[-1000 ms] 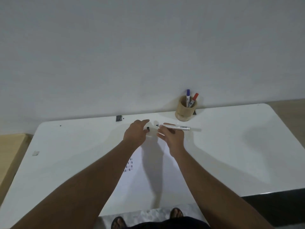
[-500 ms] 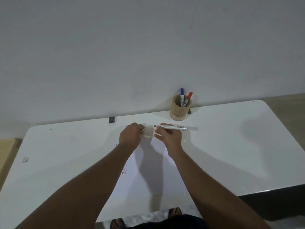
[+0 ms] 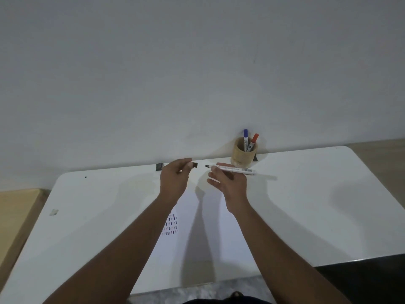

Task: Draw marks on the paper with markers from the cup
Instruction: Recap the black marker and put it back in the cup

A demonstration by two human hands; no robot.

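My right hand holds a white marker level above the table, its bare black tip pointing left. My left hand pinches the marker's dark cap, a short gap away from the tip. Below my arms lies a white sheet of paper with a block of small coloured marks near its left edge. A round wooden cup stands at the table's back edge, with a blue-capped marker and a red-capped marker sticking out of it.
A white table with rounded corners stands against a plain wall. A small dark clip sits at its back edge, and a small pale scrap lies on its left part. Wooden floor shows at both sides.
The cap and the marker tip have come further apart: my left hand has drawn the cap to the left. The view has shifted slightly.
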